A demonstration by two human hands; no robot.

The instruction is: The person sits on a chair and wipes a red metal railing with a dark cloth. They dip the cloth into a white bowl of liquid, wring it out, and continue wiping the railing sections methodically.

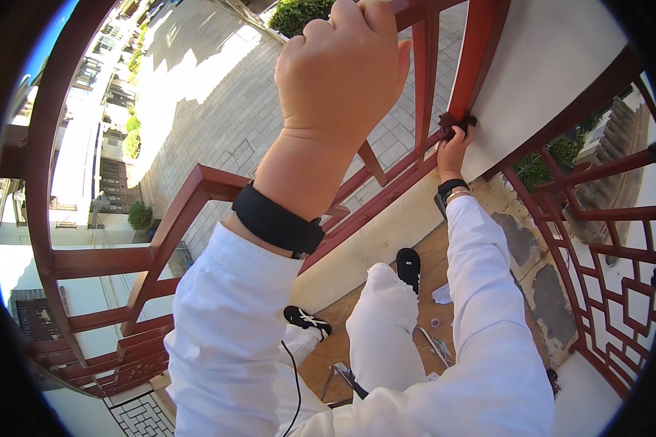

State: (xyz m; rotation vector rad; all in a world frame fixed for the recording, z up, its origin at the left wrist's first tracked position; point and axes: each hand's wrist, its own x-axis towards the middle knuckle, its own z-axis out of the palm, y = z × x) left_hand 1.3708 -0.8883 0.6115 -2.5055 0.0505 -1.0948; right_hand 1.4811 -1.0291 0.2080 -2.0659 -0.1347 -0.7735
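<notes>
My left hand [341, 65], large at the top middle, is closed over the red railing [407, 13], with its fingertips hidden behind the bar. To its right and lower, my right hand [455, 150] holds a dark maroon cloth [449, 125] between thumb and fingers. The cloth rests against the foot of a red post [473, 60] beside the white wall [546, 65]. Both wrists carry black bands.
Red lattice panels stand on the left and right. Below the railing runs a low cream ledge [328, 270]. A roll of tape [435, 323], papers [441, 294] and tools lie on the brown floor near my feet. Outside is a paved yard [224, 109].
</notes>
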